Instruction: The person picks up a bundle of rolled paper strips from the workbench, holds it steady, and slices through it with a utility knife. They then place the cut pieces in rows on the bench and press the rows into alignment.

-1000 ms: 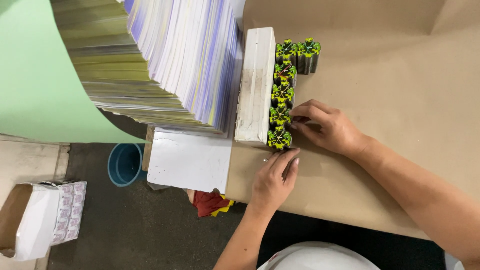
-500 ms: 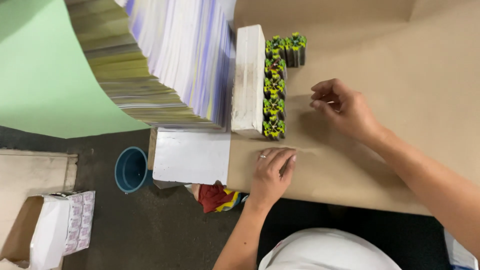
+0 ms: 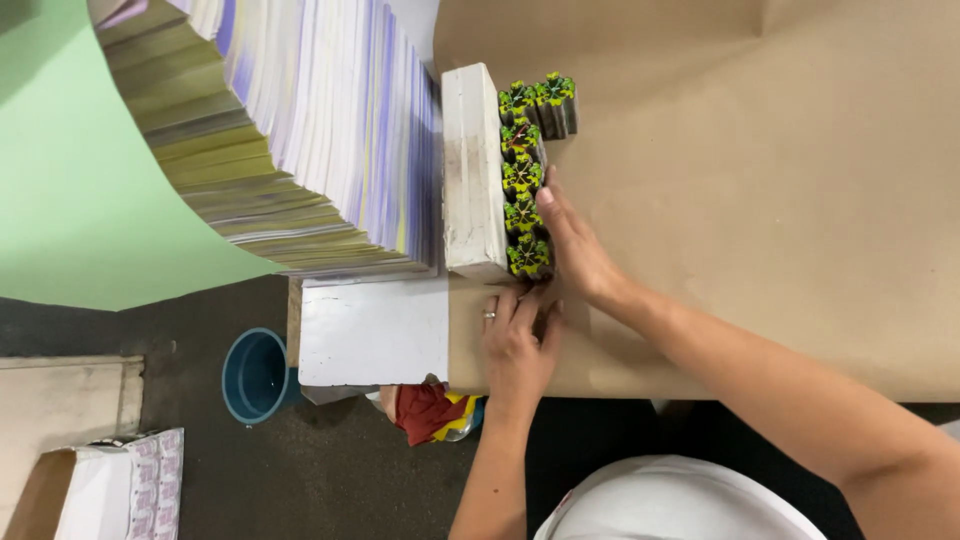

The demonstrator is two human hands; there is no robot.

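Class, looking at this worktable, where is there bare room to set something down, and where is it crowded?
Free: the brown paper right of the green-and-yellow stacks, beyond the right hand. Crowded: the white block, tall sheet pile and left hand fill the left edge.

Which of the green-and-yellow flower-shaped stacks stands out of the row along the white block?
The far-end stack, beside the row's last one, away from the white block; the others all line that block.

My table (image 3: 760, 200) is wearing brown paper; lying on it are a white block (image 3: 472, 170), green-and-yellow stacks (image 3: 524, 180), and fanned sheets (image 3: 320, 130).
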